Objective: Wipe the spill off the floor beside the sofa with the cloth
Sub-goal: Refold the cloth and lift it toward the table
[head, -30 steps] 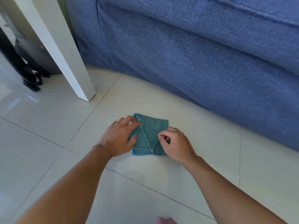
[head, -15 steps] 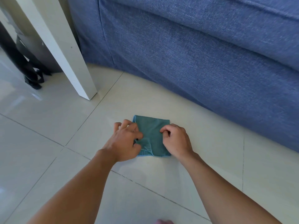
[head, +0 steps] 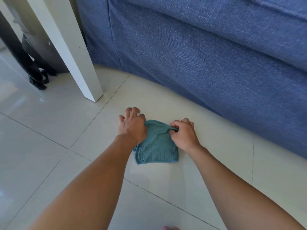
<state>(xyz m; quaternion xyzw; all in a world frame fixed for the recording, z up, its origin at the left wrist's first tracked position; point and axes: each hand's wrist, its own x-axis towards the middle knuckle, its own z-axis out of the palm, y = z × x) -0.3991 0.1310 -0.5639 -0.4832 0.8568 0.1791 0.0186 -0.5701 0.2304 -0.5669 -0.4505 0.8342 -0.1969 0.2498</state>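
Note:
A small teal ribbed cloth (head: 157, 147) lies folded on the pale floor tiles (head: 224, 155) a short way in front of the blue sofa (head: 207, 52). My left hand (head: 132, 126) rests on the cloth's left far corner, its fingers spread onto the tile. My right hand (head: 184, 133) pinches the cloth's far right edge, which is bunched up between thumb and fingers. A faint wet sheen shows on the tile just below the cloth. No distinct puddle is visible.
A white table leg (head: 78, 63) stands on the floor at the upper left, close to the sofa's corner. Behind it are dark straps or a bag (head: 36, 75). A toe tip (head: 169, 227) shows at the bottom edge.
Both hands have moved toward the cloth's far edge. The cloth's far side is now bunched and lifted in my right fingers, and my left fingers have spread.

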